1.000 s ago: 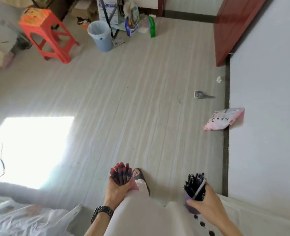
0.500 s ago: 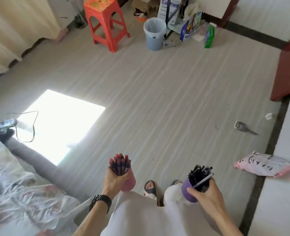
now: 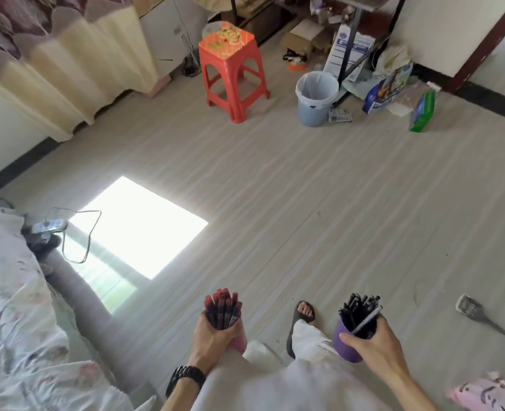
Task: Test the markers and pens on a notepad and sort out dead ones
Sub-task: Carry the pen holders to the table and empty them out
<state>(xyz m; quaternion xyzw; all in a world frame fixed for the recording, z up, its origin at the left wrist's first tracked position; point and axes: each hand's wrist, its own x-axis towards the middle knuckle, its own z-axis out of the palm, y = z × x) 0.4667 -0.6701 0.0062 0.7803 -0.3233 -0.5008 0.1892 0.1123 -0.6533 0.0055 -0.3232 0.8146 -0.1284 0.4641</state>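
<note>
My left hand grips a pink mesh cup packed with several red-capped markers. My right hand holds a purple cup full of several black pens, with one pale pen lying across its rim. Both cups are carried upright at waist height above the floor. No notepad is in view.
An orange plastic stool stands ahead, with a pale blue bin and bags and boxes to its right. A bed with a floral sheet lies at left, beside a power strip. A brush lies on the floor at right.
The view has swung left and upward, so the stool and bin now sit farther ahead and the bed shows at left. Both hands keep holding their cups.
</note>
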